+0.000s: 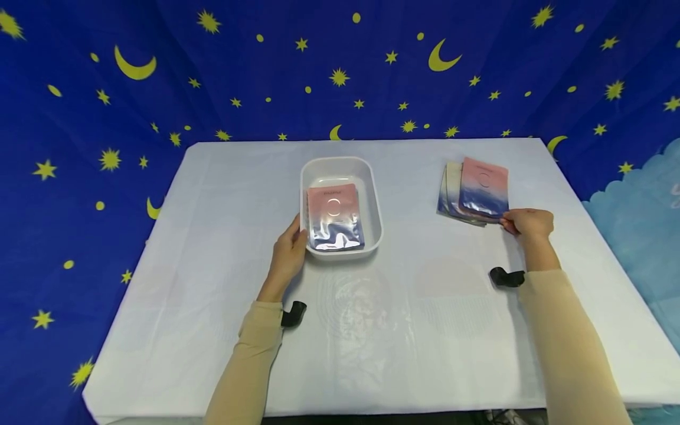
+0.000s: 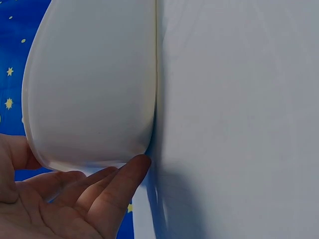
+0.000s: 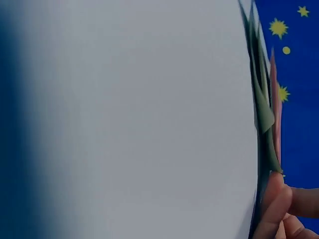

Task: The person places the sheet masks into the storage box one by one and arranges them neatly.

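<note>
A white plastic tray (image 1: 375,218) stands near the table's middle, with a pink-and-blue sheet mask packet (image 1: 333,215) lying face up inside. My left hand (image 1: 288,252) holds the tray's near-left side; in the left wrist view its thumb is at the rim and the fingers lie against the outer wall. Over on the right, a fanned stack of packets (image 1: 453,183) has a pink-and-blue sheet mask packet (image 1: 484,183) on top. My right hand (image 1: 531,224) pinches the near-right corner of that top packet. The right wrist view shows the packets (image 3: 266,114) edge-on above the fingertips.
A white cloth covers the table (image 1: 404,354). Behind it hangs a dark blue curtain (image 1: 297,65) with yellow stars and moons, and a light blue cloth (image 1: 637,218) is at the right. Each wrist carries a black camera piece (image 1: 506,277).
</note>
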### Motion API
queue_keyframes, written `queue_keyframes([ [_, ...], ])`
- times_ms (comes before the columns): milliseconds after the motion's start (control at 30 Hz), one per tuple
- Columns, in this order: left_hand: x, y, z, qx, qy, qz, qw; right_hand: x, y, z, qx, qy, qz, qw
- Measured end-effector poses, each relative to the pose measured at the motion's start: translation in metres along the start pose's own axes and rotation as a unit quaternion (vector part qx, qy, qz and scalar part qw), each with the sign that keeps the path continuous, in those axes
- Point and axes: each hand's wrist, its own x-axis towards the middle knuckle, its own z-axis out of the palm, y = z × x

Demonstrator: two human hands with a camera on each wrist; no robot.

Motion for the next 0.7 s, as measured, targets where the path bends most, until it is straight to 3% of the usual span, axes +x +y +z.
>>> queue_keyframes([
  [300, 0.0, 0.0, 0.0, 0.0, 0.004, 0.006, 1.0, -0.026, -0.006, 0.0, 0.15, 0.005, -0.034, 0.988],
  [533, 0.0, 0.0, 0.0, 0.002, 0.003, 0.002, 1.0, -0.054, -0.015, 0.013, 0.243, -0.054, -0.072, 0.966],
  [700, 0.0, 0.0, 0.0, 0.002, 0.003, 0.003, 1.0, -0.078, -0.017, 0.028, 0.281, -0.076, -0.106, 0.951],
])
